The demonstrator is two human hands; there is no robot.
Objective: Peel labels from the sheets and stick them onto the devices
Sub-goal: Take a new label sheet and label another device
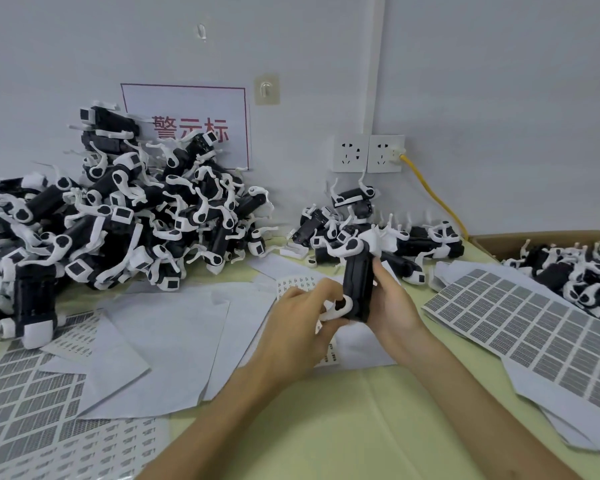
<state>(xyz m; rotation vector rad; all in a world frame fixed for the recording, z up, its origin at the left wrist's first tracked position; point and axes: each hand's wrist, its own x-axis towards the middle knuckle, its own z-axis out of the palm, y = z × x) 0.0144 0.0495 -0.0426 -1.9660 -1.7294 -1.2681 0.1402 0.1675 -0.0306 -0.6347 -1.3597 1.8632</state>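
We hold one device [359,282] upright above the middle of the bench [343,410] — the right hand [394,306] has its fingers curled round the black body, and the left hand [302,306] has its fingers pinched on the white clip at its near end. We cannot tell whether a label is on it yet. If the device tips in this grip, a label pressed on would likely sit crooked or crease. The label sheet [520,317] lies just to the right — a dragging forearm could scuff it.

Grey wall [499,98], wall sockets [368,153], yellow-green table [343,427]
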